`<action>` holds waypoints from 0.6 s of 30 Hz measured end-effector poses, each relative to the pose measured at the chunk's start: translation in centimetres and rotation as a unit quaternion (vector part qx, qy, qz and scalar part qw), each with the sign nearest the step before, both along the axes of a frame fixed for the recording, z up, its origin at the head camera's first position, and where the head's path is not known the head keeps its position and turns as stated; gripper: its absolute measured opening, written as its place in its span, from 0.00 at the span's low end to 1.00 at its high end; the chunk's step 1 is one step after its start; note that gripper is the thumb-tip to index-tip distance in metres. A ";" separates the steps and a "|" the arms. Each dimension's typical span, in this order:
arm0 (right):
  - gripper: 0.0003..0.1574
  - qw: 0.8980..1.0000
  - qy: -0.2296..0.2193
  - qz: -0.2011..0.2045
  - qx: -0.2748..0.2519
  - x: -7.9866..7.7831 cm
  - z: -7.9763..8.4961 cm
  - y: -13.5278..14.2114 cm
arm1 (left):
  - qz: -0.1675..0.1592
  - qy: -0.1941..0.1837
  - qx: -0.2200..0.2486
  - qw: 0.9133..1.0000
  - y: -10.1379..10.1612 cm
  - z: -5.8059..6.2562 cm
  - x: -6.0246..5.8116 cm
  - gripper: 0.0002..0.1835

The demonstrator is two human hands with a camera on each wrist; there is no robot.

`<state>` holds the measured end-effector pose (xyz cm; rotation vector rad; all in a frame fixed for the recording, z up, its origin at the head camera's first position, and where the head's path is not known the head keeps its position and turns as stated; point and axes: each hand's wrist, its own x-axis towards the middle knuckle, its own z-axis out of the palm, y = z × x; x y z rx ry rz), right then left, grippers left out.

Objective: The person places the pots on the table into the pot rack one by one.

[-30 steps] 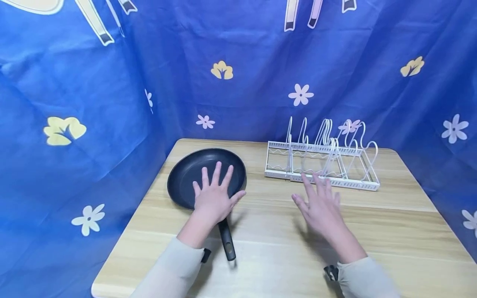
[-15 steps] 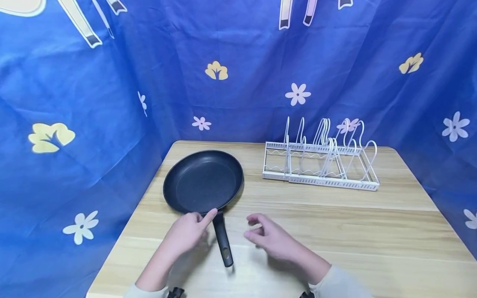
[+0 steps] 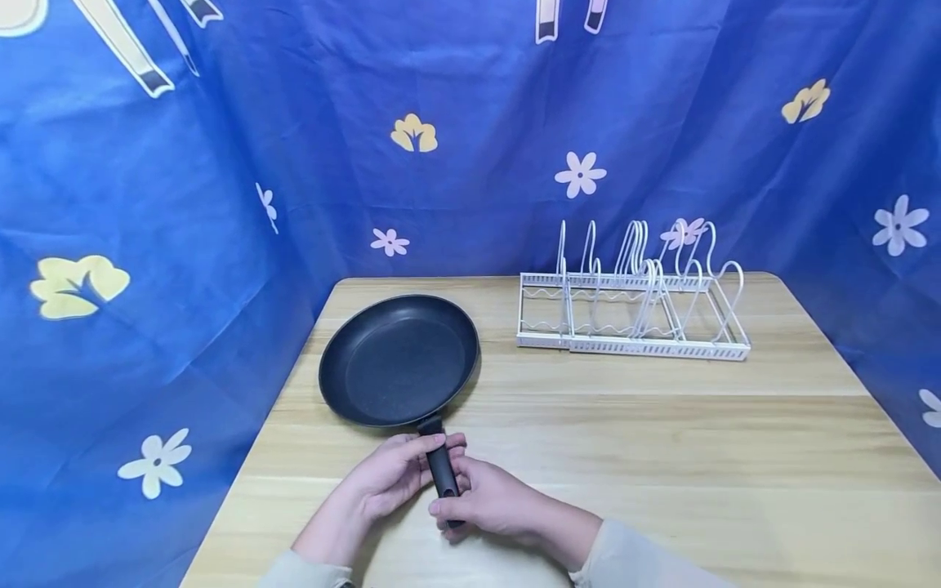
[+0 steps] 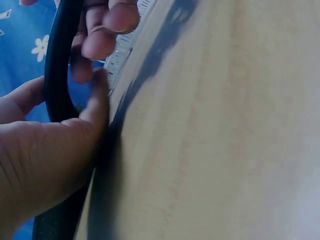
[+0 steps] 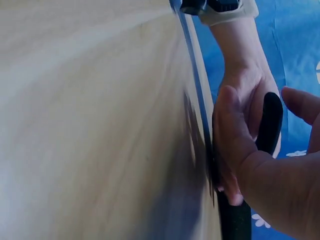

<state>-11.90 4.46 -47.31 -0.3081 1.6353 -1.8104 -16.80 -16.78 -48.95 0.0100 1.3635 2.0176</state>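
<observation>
A black frying pan stands at the left of the wooden table, its handle towards me. My left hand grips the handle near the pan body, thumb on top and fingers passing underneath. At the handle's end, my right hand lays its thumb across the top and curls its fingers under from the right. In the left wrist view the black handle runs between the left thumb and fingers, just above the tabletop. The right wrist view shows the handle tip between the right thumb and fingers.
A white wire pot rack with upright looped dividers stands at the back right of the table. Blue curtain with flower prints hangs behind the table and along both sides.
Both hands came back from over the pan and the table and moved in to the handle. They now hold it from either side. The pan stays in place on the table.
</observation>
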 end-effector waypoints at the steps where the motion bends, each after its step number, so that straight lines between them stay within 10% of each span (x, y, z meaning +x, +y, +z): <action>1: 0.27 1.000 -0.015 0.003 -0.016 0.0 0.0 -0.1 | 0.004 -0.006 0.016 1.000 -0.1 -0.1 0.0 0.24; 18: 0.38 0.977 -0.146 0.018 -0.157 -0.3 -1.6 0.3 | 0.024 -0.031 0.052 0.998 -0.1 -0.2 0.0 0.06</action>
